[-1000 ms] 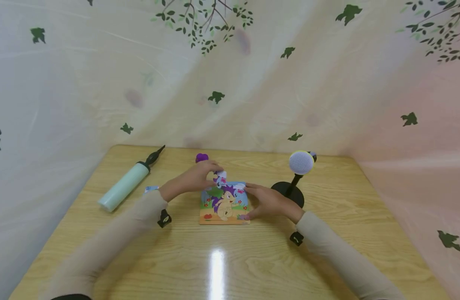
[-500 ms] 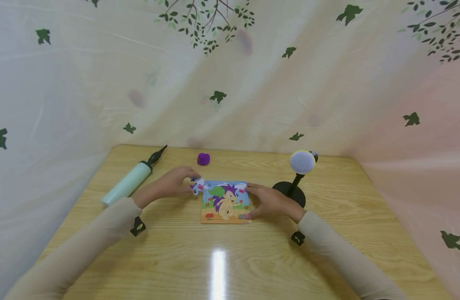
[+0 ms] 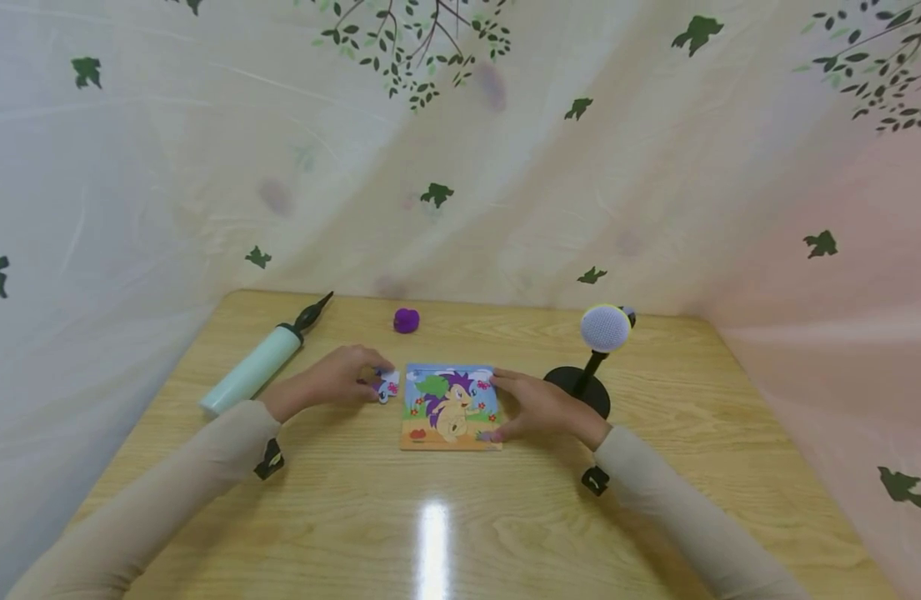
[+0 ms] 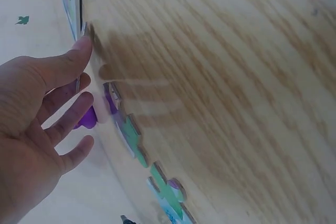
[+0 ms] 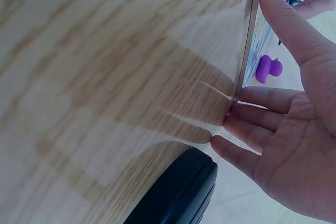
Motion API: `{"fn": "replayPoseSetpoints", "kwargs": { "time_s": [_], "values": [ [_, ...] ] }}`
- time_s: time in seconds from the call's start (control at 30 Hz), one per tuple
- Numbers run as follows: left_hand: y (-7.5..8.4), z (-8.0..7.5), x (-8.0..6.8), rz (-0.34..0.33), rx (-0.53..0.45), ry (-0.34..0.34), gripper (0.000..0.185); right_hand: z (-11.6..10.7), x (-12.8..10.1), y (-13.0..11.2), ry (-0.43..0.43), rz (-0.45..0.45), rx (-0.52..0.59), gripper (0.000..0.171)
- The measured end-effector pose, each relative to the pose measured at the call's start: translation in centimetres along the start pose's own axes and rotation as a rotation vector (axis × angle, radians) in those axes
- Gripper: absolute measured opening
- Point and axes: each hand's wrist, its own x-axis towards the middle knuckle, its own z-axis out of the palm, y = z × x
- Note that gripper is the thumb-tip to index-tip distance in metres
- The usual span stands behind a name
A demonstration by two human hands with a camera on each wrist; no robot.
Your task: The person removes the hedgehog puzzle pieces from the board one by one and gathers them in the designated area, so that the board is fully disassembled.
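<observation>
Puzzle board [image 3: 452, 419], hedgehog picture facing up, lies flat on the counter [image 3: 505, 525], nearest of the things; the right hand [image 3: 543, 408] rests at its right edge, fingers fairly straight and clenched on nothing. Left of the board and apart from it, the left hand [image 3: 332, 383] pinches a piece [image 3: 388, 387] between thumb and fingers, so that one seems yet unplaced. Loose pieces [image 4: 168, 195] lie by that hand, suggesting more fitting remains; how many are already seated I cannot tell. Farther off sits a purple toy [image 3: 406, 321].
</observation>
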Motion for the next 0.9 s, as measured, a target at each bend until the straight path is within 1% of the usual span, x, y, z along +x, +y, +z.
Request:
{"fn": "replayPoseSetpoints", "kwargs": {
  "time_s": [0.1,0.27,0.7,0.77,0.9],
  "values": [
    [-0.31,0.17,0.03,0.022,0.014,0.006,0.045,0.07,0.01,0.06,0.003,0.001,-0.003,0.104],
    [-0.67,0.33,0.04,0.036,0.030,0.017,0.045,0.10,0.08,0.14,0.003,0.003,-0.009,0.105],
    [-0.54,0.17,-0.19,0.038,0.062,0.018,0.051,0.01,0.20,0.06,-0.011,0.022,-0.025,0.103],
    [-0.49,0.09,-0.24,0.039,0.069,0.031,0.051,-0.04,0.18,0.00,-0.011,0.023,-0.024,0.103],
    [-0.33,-0.14,-0.19,0.059,0.096,0.085,0.051,-0.10,0.13,0.00,-0.010,0.023,-0.032,0.102]
  ]
}}
